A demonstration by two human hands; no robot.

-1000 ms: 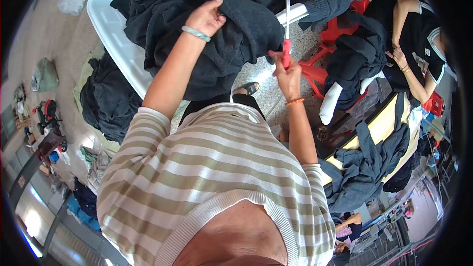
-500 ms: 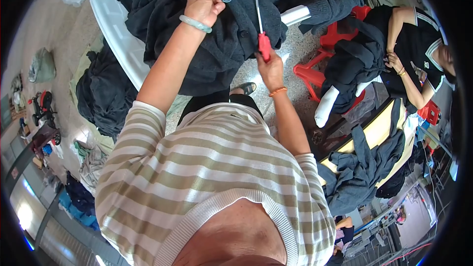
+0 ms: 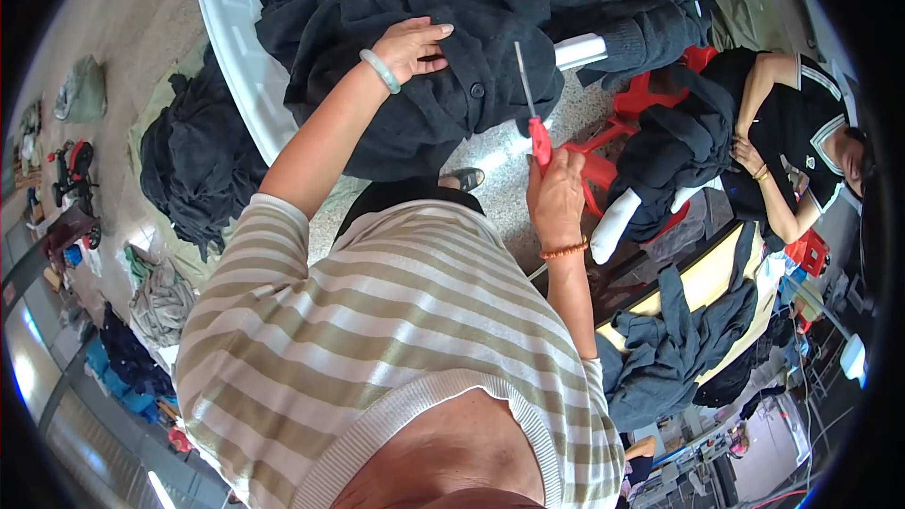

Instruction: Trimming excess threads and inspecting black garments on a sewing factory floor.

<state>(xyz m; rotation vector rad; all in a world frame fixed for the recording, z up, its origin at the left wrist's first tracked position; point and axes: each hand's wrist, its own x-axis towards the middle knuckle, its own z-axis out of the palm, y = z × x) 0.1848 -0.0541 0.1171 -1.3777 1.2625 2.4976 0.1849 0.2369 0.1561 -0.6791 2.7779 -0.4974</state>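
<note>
Speckled floor (image 3: 495, 165) shows around the white tub (image 3: 231, 66), which is heaped with dark clothes. Just left of the tub lies another dark heap (image 3: 193, 165); to its right stand a red stool (image 3: 646, 102), a co-worker (image 3: 792, 118) with hands together and, nearer the wearer, a yellow counter (image 3: 702, 287) carrying more dark cloth (image 3: 674, 349). Draped over the tub's near side is a dark garment (image 3: 415, 123), a round button (image 3: 477, 90) facing up. The left hand (image 3: 415, 49) rests on it, fingers spread, gripping nothing I can see. The right hand (image 3: 558, 193), right of the tub, is wrapped round a red-handled tool (image 3: 538, 139), thin shaft toward the cloth. That button looks attached already; the garment remains unfolded, and which heaped pieces are finished I can't tell.
</note>
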